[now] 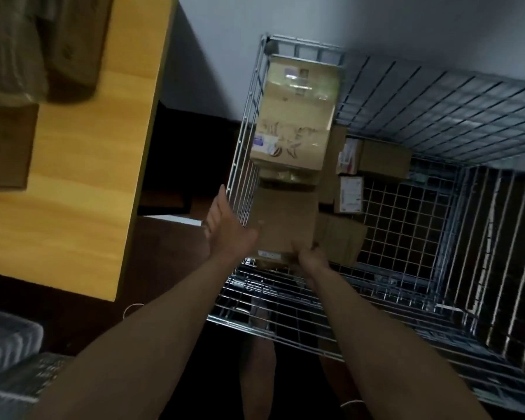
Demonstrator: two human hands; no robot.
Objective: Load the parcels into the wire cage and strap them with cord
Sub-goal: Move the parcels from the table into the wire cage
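Observation:
A plain brown cardboard parcel (282,219) sits inside the wire cage (467,125) against its left wall. My right hand (311,257) grips the parcel's near right corner. My left hand (228,228) is at the parcel's left side by the cage wall, fingers stretched out, thumb touching the box. Behind it stands a taller taped parcel (297,116) with printed markings. Smaller parcels with labels (376,159) lie on the cage floor further right, and a flat brown one (341,241) lies beside the held box. No cord is clearly visible.
A yellow wooden table (88,177) stands to the left of the cage with dark boxes (37,50) on its far end. A grey padded object (6,344) is at the lower left. The right half of the cage floor (406,225) shows bare wire mesh.

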